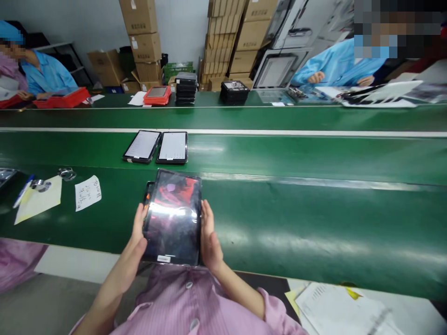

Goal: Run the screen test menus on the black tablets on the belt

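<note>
Between my two hands is a dark tablet [173,223] with a glossy screen, a reddish picture and a small white label at its lower edge. My left hand [131,253] presses along its left side, and my right hand [210,237] lies against its right side. Behind its upper left edge shows a strip of another dark device [149,190], mostly hidden. Farther back on the green surface lie two tablets with lit white screens, a left one [142,145] slightly turned and a right one [172,146], side by side.
At left lie a handwritten note [88,193], a yellow sheet [42,200], a pen [23,190] and shiny rolls [67,174]. Across the green bench [296,223] stand a stack of dark devices [186,88] and red trays [157,94]. Co-workers in blue sit opposite. Papers [335,307] lie at lower right.
</note>
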### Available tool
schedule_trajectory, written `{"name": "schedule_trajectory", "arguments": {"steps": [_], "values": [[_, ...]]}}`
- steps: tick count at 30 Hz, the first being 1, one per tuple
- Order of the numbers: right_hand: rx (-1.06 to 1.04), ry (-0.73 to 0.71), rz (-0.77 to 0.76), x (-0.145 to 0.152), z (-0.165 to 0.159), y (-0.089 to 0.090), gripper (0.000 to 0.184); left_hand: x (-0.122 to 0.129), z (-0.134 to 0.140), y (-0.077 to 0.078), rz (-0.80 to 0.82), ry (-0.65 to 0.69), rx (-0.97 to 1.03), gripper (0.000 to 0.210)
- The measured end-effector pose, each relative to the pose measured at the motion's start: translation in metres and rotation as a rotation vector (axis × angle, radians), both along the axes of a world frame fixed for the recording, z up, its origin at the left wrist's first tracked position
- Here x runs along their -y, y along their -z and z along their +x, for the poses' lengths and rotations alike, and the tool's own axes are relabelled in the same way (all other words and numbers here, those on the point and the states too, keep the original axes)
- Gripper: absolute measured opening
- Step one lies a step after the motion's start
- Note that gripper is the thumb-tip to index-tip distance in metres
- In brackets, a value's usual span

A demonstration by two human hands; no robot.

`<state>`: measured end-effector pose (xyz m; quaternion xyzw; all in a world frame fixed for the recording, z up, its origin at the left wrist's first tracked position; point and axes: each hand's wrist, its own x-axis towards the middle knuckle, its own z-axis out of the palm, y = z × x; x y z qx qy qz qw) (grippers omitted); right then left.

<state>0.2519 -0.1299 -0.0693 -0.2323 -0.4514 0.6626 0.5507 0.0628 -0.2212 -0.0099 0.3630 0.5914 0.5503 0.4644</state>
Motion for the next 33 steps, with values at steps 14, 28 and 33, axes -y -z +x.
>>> {"name": "schedule_trajectory", "arguments": {"steps": [14, 28, 33], "values": [[0.627, -0.14, -0.073, -0.006, 0.034, 0.027, 0.081, -0.037, -0.069, 0.086, 0.005, -0.234, 0.245, 0.071], [-0.011, -0.011, -0.689, 0.012, 0.105, 0.04, 0.04, -0.193, 0.102, 0.11, 0.189, 0.219, 0.516, 0.088], [-0.082, 0.052, -0.696, -0.036, 0.115, 0.052, 0.031, -0.244, 0.109, 0.11, 0.15, 0.374, 0.542, 0.066]]}}
